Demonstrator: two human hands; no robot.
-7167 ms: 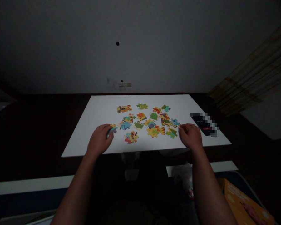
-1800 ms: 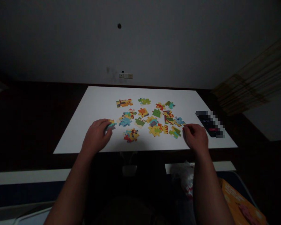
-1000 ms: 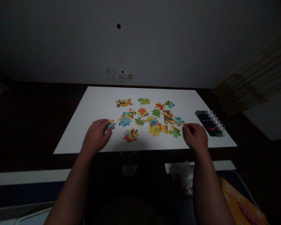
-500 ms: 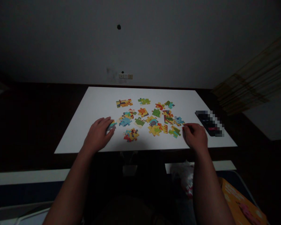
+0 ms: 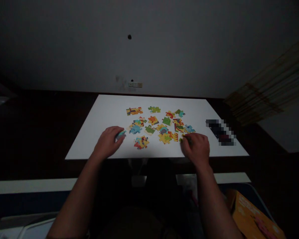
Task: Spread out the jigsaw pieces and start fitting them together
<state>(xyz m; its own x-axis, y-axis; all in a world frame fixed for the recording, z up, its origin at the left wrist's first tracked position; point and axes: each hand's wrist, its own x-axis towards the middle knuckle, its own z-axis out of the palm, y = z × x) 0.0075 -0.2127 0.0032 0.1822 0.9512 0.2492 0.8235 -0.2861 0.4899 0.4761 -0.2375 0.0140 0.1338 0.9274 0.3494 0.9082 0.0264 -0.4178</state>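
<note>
Nearest the camera, at lower right below the table (image 5: 99,109), lies an orange box (image 5: 254,217). Both forearms extend from the bottom edge up to the table's near edge.

On the near part of the table, the left hand (image 5: 107,143) rests with fingers curled narrowly over a teal piece (image 5: 121,134), fingertips touching it. The right hand (image 5: 196,147) lies over a green-yellow piece (image 5: 182,139), fingers bent down onto it; most of that piece is hidden, so a grip cannot be confirmed.

Between the hands, near the table's front, sits a multicoloured piece (image 5: 141,142). Just beyond it lies a yellow piece (image 5: 165,137), close to the right hand.

Farther toward the table's middle, loose pieces (image 5: 153,120) are scattered, some touching, some apart. To their right, near the table's right edge, lies a dark pixelated object (image 5: 220,132).

Beyond the table's far edge, a wall socket (image 5: 135,84) is mounted on the wall.
</note>
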